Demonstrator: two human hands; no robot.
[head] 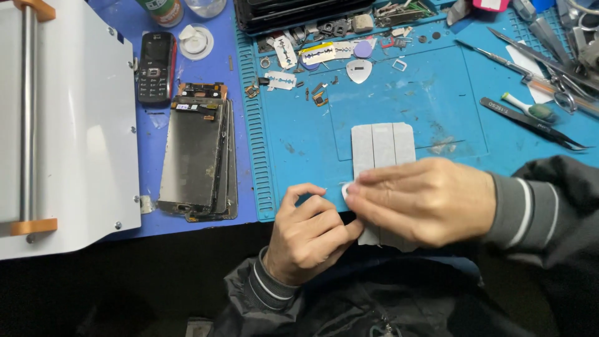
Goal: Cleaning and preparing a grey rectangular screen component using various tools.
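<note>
The right hand (pixel 419 201) lies flat across the near end of a pale grey rectangular sheet with lengthwise strips (pixel 382 146), pressing it to the blue ridged work mat (pixel 299 150) on the tabletop so it cannot slide. Its fingertips meet those of the left hand (pixel 309 232) at the sheet's left edge, where the grip of both hands is clenched on a small white tab (pixel 346 189), seemingly a corner being pinched up. Beyond the grip the free end of the sheet rests on the mat; left of it lies a stack of dark phone screens (pixel 196 156).
</note>
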